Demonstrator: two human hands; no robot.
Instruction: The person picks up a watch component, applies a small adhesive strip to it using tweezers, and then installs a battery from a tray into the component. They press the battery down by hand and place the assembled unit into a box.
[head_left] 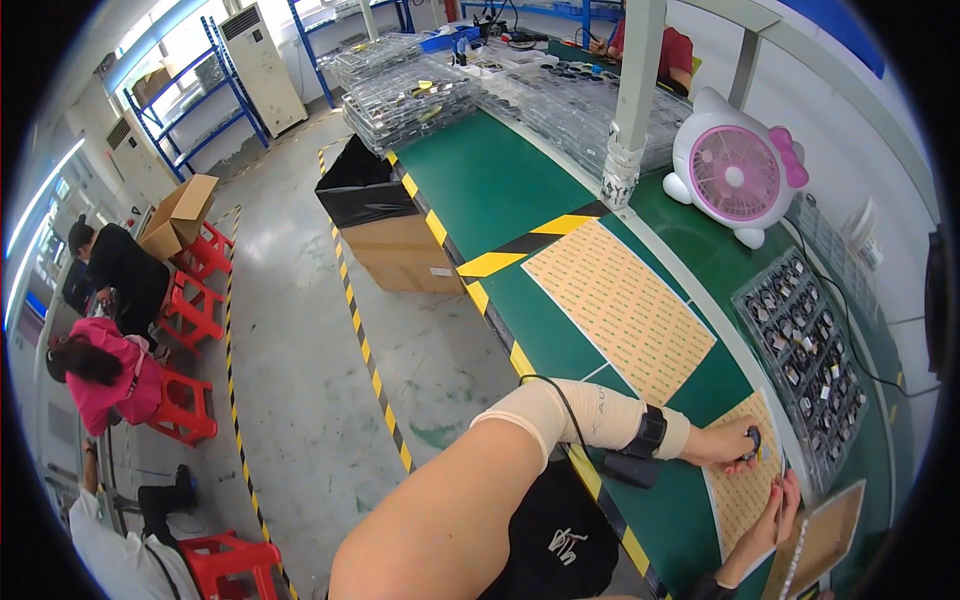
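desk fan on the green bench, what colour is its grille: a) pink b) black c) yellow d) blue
a, the small white desk fan standing on the green bench beside the white post has a round pink grille and a pink bow on one ear.

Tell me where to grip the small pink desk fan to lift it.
Probably grip the fan by its rounded white body, both sides behind the pink grille, coming from the front. It stands upright on two small feet; the bow and ears look too slight to hold.
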